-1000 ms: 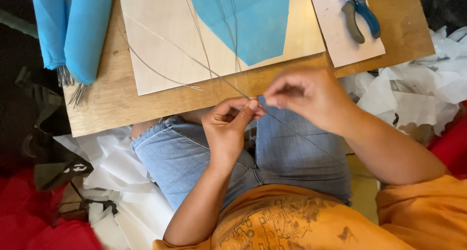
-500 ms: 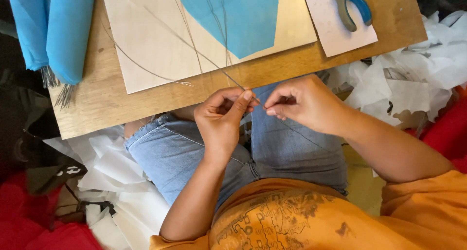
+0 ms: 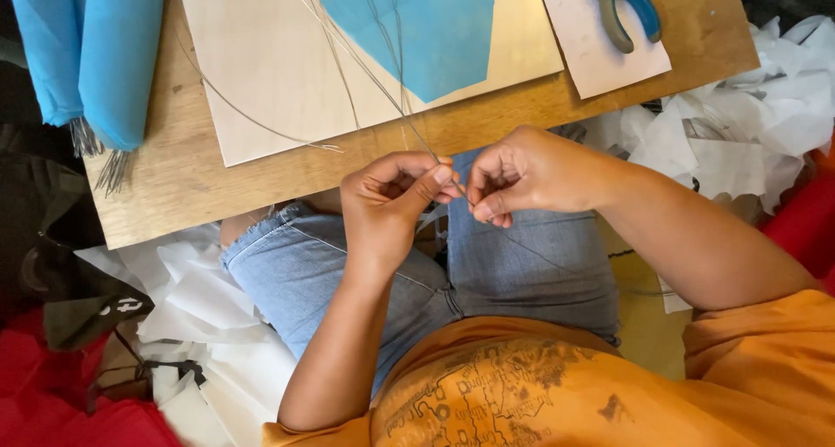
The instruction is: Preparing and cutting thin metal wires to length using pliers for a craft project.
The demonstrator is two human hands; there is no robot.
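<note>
both hands meet just past the near edge of a wooden board [image 3: 261,182] laid over the person's lap. the left hand [image 3: 387,208] is curled closed, thumb and forefinger pinched on a thin wire [image 3: 383,86], and the right hand [image 3: 522,173] is closed in the same way on that wire just beside it, the fingertips of the two hands nearly touching. from the pinch the wire runs up and away across the board toward the far edge, and a thinner length trails down across the denim on the right thigh. on the board lies one pale sheet [image 3: 270,56] with one blue sheet of paper [image 3: 435,25] on top of it; several more fine wires cross both sheets, at least four, though the exact count is hard to tell, and one of them curves apart to the left. a second, smaller pale sheet [image 3: 591,64] at the far right carries one pair of pliers [image 3: 626,8] with blue and grey handles. two blue paper rolls [image 3: 96,56] lie side by side at the far left corner, each with a bunch of wire ends sticking out below. crumpled white paper [image 3: 739,125] is heaped on both sides of the lap.
</note>
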